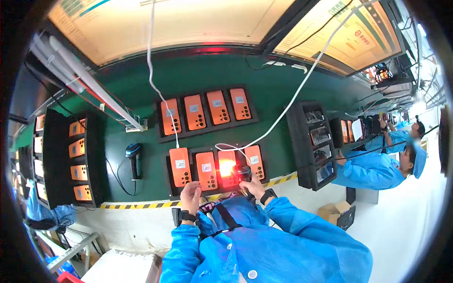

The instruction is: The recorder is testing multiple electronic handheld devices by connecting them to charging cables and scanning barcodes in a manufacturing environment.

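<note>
My right hand grips a black handheld barcode scanner. Its bright red light falls on an orange phone in the near black foam tray. Orange phones with white labels and dark camera lenses fill that tray, backs up. My left hand hovers by the tray's front edge, near the lower ends of the leftmost phone and its neighbour. Its fingers are loosely bent and apart, with nothing seen in them. A white cable runs to the leftmost phone's top; another white cable reaches the right-hand phones.
Behind lies a second foam tray of orange phones. Another scanner rests on the green table. Black trays stand left, and one tray right. Monitors line the back. A co-worker in blue is at right.
</note>
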Tool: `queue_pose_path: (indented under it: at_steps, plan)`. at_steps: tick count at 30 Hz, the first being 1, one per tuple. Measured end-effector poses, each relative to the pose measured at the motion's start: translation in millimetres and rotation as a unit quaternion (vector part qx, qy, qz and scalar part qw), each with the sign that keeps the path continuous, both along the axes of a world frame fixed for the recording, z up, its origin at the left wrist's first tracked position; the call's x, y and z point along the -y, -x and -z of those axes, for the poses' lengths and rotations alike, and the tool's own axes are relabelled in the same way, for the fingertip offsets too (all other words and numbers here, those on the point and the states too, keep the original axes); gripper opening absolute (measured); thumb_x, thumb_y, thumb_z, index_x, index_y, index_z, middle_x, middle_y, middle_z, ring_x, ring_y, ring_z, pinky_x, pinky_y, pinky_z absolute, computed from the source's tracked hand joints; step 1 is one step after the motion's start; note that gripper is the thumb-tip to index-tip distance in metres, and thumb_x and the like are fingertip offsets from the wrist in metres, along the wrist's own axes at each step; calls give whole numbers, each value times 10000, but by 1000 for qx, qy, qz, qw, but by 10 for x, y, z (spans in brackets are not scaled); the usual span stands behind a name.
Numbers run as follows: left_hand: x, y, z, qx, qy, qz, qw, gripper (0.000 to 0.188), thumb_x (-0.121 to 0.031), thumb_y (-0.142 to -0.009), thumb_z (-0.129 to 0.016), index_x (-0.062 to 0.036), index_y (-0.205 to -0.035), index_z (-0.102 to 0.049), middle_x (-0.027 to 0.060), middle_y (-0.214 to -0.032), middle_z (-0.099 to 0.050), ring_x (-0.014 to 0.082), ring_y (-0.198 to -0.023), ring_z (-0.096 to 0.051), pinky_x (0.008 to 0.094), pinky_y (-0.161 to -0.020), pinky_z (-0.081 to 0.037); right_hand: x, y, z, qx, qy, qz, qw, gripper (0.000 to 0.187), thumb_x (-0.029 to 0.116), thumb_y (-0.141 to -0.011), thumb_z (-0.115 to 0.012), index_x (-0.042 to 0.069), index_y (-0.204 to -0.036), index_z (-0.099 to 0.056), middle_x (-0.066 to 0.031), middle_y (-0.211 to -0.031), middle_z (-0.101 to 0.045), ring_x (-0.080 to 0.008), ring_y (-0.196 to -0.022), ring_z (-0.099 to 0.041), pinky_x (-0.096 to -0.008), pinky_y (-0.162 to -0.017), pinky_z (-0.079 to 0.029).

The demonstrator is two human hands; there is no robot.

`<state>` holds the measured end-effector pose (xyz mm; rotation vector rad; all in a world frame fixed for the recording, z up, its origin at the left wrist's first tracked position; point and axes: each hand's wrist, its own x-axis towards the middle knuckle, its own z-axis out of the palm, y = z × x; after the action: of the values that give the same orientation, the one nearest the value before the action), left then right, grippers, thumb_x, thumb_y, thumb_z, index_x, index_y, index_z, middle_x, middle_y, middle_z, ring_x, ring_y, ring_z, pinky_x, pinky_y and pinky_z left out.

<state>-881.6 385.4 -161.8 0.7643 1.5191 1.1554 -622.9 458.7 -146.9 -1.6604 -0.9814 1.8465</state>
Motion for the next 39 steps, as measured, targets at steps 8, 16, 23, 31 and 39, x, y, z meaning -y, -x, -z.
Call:
queue_pose_path:
  at_steps: [8,16,23,31,39]
  plan:
    - [16,-68,251,24,-12,10,1000,176,-47,-861,-569,-4,-1030,-594,52,-867,-653,104,-773,-604,241,-701,-489,5,-105,137,9,-26,-13,1000,86,42,-727,-604,66,-784,-544,5,-628,-524,-92,-553,-488,-264,-520,-389]
    - [-607,-709,584,-142,-91,105,980,226,-95,-774,-644,-102,-996,-602,131,-915,-643,193,-689,-628,336,-640,-505,-133,-386,86,1,-6,-49,999,89,43,-723,-604,57,-782,-539,-3,-624,-525,-102,-535,-487,-260,-508,-374]
    - [-947,-1222,728,-242,90,130,957,477,-145,-738,-658,-77,-1159,-445,208,-1002,-601,411,-939,-583,465,-759,-483,-452,-906,307,68,-92,131,985,200,35,-739,-657,41,-885,-521,-36,-702,-571,-118,-550,-538,-257,-523,-433]
    - [-1223,-1122,597,-241,42,121,962,377,-89,-718,-685,-18,-1054,-530,150,-898,-644,299,-852,-631,359,-730,-499,-1084,-1560,751,435,-401,126,796,345,327,-916,-500,3,-802,-526,-137,-766,-524,-304,-804,-501,-396,-698,-381]
    - [-1012,-1042,-82,-230,-5,177,957,329,33,-690,-653,-32,-1006,-584,118,-899,-654,229,-883,-640,324,-764,-490,-943,-394,-148,17,-276,-89,957,184,161,-902,-551,12,-983,-624,-96,-925,-633,-190,-896,-614,-299,-785,-474]
